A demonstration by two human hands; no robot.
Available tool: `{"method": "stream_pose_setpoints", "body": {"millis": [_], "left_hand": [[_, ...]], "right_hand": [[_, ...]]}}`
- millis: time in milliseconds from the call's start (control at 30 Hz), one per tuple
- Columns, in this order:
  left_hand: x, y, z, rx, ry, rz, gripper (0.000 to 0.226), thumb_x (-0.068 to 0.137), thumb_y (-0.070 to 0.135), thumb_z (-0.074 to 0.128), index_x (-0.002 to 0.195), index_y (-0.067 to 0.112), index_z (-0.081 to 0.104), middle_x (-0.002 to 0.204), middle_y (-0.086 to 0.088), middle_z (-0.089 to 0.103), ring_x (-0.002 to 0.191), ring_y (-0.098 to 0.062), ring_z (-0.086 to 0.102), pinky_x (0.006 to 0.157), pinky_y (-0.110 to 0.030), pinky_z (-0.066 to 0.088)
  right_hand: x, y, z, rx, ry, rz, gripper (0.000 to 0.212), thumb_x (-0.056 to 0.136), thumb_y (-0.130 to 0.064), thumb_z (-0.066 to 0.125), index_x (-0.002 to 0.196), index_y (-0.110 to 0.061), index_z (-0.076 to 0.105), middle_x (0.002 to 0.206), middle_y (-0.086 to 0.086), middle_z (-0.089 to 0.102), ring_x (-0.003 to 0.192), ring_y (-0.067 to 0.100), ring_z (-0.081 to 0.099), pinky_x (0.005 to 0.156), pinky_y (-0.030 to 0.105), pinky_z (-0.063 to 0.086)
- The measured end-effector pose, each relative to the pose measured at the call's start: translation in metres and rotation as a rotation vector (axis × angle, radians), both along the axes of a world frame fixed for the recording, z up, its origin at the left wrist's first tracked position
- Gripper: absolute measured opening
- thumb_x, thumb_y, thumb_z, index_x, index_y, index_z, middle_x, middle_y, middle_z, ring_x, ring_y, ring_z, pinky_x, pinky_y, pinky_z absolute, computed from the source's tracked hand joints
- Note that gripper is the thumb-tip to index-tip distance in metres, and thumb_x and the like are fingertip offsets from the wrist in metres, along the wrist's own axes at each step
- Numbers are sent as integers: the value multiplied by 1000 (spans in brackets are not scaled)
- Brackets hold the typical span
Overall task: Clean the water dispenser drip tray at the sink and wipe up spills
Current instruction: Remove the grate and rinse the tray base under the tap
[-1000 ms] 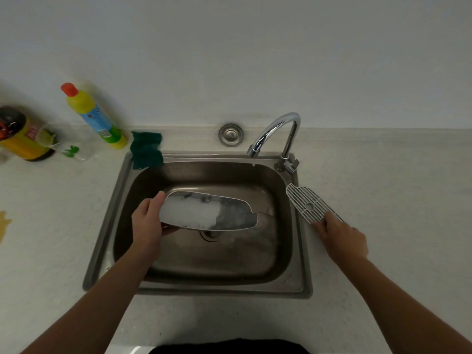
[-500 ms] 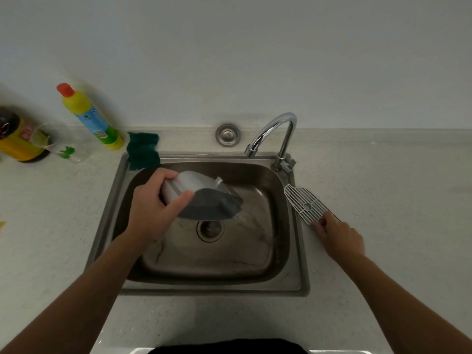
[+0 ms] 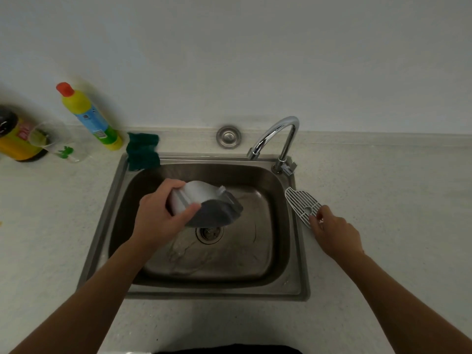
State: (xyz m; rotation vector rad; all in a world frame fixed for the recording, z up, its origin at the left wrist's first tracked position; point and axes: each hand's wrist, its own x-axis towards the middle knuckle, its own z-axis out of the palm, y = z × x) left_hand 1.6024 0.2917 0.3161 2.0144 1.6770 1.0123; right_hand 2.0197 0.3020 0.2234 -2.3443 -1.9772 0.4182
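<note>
My left hand [image 3: 159, 217] grips the grey drip tray [image 3: 208, 205] by its left end, holding it tipped over above the drain [image 3: 209, 232] of the steel sink [image 3: 201, 290]. Water streaks lie on the sink floor. The tray's white slotted grille [image 3: 301, 204] lies on the counter at the sink's right rim. My right hand [image 3: 334, 233] rests at the grille's near end, fingertips touching its edge. I cannot tell whether the fingers pinch it.
A chrome tap [image 3: 277, 137] stands at the sink's back right, with a round steel cap [image 3: 228, 136] behind the sink. A green scouring cloth [image 3: 143, 150] sits at the back left corner. A yellow detergent bottle [image 3: 89, 116], clear cup [image 3: 55, 143] and dark bottle [image 3: 15, 134] stand left.
My left hand turned the drip tray from face-up to tipped over above the drain. My right hand stayed at the grille, fingers shifting slightly on its near edge.
</note>
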Motion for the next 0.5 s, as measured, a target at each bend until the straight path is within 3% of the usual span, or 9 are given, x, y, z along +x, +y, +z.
{"method": "stream_pose_setpoints", "body": {"millis": [67, 133, 233, 300, 433, 500], "left_hand": [[4, -1, -7, -52, -242, 135, 34, 89, 51, 62, 110, 25, 59, 94, 15, 62, 85, 1, 63, 67, -10, 49], [7, -3, -15, -159, -518, 256, 31, 89, 52, 61, 102, 24, 63, 90, 9, 64, 88, -6, 65, 66, -14, 53], [8, -7, -28, -379, -928, 468, 40, 86, 62, 63, 107, 28, 67, 110, 2, 66, 105, -24, 68, 67, -28, 61], [6, -8, -36, -529, -1155, 603, 52, 80, 67, 66, 116, 29, 67, 119, -7, 65, 109, -30, 67, 68, -36, 63], [0, -2, -50, -654, -1387, 701, 51, 86, 62, 66, 125, 28, 66, 128, -14, 66, 115, -36, 66, 63, -41, 64], [0, 1, -55, -683, -1428, 727, 53, 84, 63, 67, 125, 28, 67, 127, -14, 67, 114, -37, 67, 66, -43, 64]], "right_hand": [[-9, 12, 5, 23, 29, 36, 21, 104, -49, 47, 100, -28, 46, 63, -11, 55, 48, 5, 55, 43, 23, 40], [-21, 27, 12, 60, 50, 58, 18, 103, -48, 50, 99, -31, 44, 63, -12, 55, 48, 4, 55, 43, 22, 39], [-38, 56, 25, 126, 92, 75, 19, 101, -48, 53, 101, -33, 41, 66, -12, 56, 52, 6, 56, 50, 26, 46], [-47, 80, 34, 164, 155, 63, 24, 100, -47, 55, 113, -32, 42, 70, -10, 60, 56, 9, 59, 56, 31, 52], [-55, 132, 44, 129, 157, 9, 34, 102, -43, 57, 127, -25, 45, 83, -2, 67, 60, 13, 55, 54, 24, 36], [-57, 149, 42, 56, 96, -19, 28, 103, -46, 54, 120, -23, 52, 87, 1, 69, 66, 18, 59, 59, 28, 40]]}}
